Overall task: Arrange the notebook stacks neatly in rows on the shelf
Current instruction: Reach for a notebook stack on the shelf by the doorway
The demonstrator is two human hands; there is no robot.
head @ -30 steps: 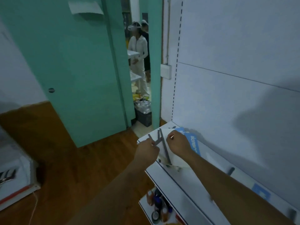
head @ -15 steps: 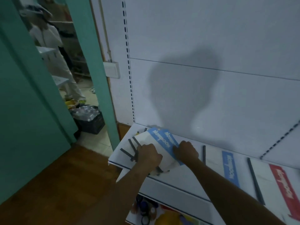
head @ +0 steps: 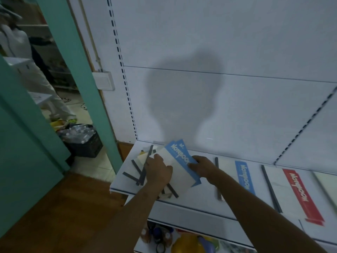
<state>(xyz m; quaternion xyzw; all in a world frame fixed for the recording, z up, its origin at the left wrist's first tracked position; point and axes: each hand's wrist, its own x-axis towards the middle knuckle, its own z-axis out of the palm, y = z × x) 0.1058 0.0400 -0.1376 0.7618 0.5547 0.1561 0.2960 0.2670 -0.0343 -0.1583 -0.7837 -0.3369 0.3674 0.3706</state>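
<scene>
On shelf (head: 197,199): both hands grip fanned notebook stack (head: 179,167); blue notebook (head: 244,177), red notebook (head: 300,194) rightward.

Small shop: slotted display shelf (head: 182,203) w/ notebooks (head: 244,177), goods below.
</scene>
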